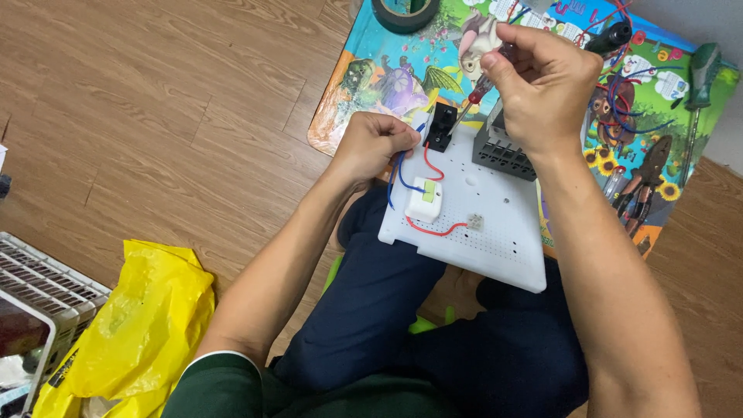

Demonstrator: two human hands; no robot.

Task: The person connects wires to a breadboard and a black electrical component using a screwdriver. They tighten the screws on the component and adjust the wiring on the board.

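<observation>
Two bare hands are seen at work over a white perforated board [495, 248] that is propped on the person's lap, above dark blue trousers. The left hand [371, 143] is clenched at the board's left edge, its grip closed on blue and red wires [398, 172] beside a small black component [441, 126] mounted at the board's top left corner. The right hand [542, 81] is held above the board's upper edge, its grip closed around a red-handled screwdriver [480, 91], whose thin shaft is angled down to the black component; whether the tip touches it cannot be told. A white switch block with a green tab [425, 199] is fixed on the board's left half, and a red wire [433, 230] is looped from it to a small clear connector [474, 222] near the board's middle. A grey terminal block [499, 151] is set at the board's upper right, partly hidden by the right wrist. Beyond the board, a colourful cartoon mat [402, 73] is spread on the wooden floor, with a roll of dark tape [405, 11] on its far edge and pliers [646, 182] and a green-handled screwdriver [700, 77] to the board's right. A yellow plastic bag [139, 325] is lying well to the board's left.
</observation>
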